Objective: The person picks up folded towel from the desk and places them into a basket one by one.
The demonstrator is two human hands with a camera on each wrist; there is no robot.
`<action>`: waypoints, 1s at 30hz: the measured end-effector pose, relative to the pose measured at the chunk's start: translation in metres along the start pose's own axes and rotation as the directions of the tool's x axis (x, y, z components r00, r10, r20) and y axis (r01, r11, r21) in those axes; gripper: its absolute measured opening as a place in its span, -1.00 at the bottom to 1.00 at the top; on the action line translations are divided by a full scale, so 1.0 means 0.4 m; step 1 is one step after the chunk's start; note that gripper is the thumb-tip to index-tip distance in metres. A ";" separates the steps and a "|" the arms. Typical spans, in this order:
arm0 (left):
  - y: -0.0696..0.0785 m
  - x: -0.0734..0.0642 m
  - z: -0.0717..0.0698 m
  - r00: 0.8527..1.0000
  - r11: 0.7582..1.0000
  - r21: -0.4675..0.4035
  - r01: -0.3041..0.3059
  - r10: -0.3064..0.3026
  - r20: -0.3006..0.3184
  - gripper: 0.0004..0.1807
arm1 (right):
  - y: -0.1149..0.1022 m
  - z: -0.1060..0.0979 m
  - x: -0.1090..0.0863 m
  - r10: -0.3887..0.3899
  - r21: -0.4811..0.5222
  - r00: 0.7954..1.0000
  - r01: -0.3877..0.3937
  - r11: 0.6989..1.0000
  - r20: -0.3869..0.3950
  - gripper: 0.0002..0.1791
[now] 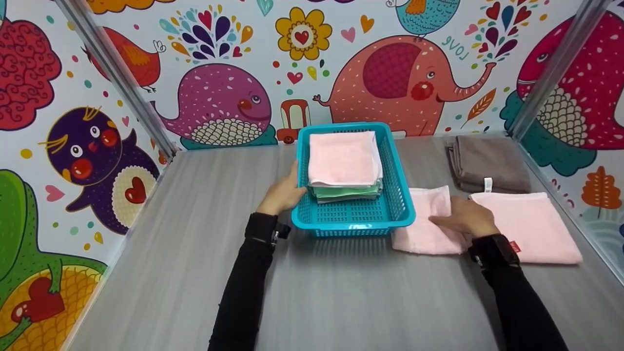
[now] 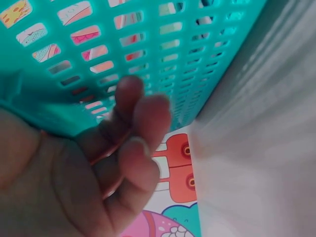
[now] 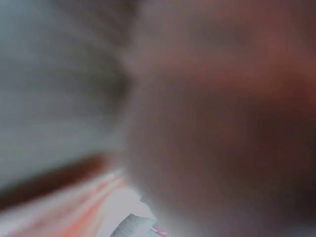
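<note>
A teal plastic basket (image 1: 351, 225) stands mid-table with a stack of folded towels inside, a pink towel (image 1: 343, 158) on top and green and grey edges below. My left hand (image 1: 282, 195) grips the basket's left rim, thumb at the rim; its other fingers curl beside the perforated wall (image 2: 158, 44) in the left wrist view. To the right of the basket, my right hand (image 1: 465, 217) holds a folded pink towel (image 1: 419, 229) by its right side. That towel's left part lies partly behind the basket. The right wrist view is mostly blurred by the hand.
A larger folded pink towel (image 1: 536, 229) with a red tag lies at the right. Behind it is a folded grey-brown towel (image 1: 490, 163) with a white label. Cartoon-printed walls (image 1: 302, 73) and metal posts (image 1: 119, 73) border the grey table (image 1: 195, 243).
</note>
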State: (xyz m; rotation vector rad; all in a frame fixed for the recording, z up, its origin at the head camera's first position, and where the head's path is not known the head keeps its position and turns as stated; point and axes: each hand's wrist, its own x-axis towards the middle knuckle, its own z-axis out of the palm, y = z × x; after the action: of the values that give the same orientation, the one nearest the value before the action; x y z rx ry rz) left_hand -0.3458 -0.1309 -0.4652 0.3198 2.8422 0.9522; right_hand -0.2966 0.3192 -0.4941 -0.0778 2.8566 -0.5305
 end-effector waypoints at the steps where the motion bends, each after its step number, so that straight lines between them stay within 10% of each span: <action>1: 0.001 -0.001 -0.001 1.000 1.000 -0.003 0.002 -0.002 0.004 -0.09 | -0.001 0.000 -0.001 0.016 -0.005 1.000 -0.016 1.000 0.001 0.11; 11: -0.002 -0.007 -0.005 1.000 1.000 0.007 0.001 -0.001 0.005 -0.09 | -0.003 0.001 -0.004 0.050 0.081 0.999 -0.050 0.996 -0.002 0.07; 23: 0.005 -0.010 0.002 1.000 1.000 -0.025 -0.014 0.014 -0.004 -0.10 | -0.008 0.031 0.009 -0.181 0.211 0.974 0.207 0.955 -0.139 -0.19; 30: 0.007 -0.008 0.001 1.000 0.999 -0.034 0.002 -0.002 0.001 -0.10 | -0.015 0.009 0.004 -0.175 0.372 0.978 0.204 0.906 -0.108 -0.25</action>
State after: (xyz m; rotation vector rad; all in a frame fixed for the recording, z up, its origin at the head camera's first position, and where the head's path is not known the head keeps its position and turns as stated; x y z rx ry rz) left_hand -0.3422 -0.1291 -0.4637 0.3136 2.8220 0.9979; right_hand -0.2973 0.3123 -0.4955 -0.2755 2.7695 -1.1421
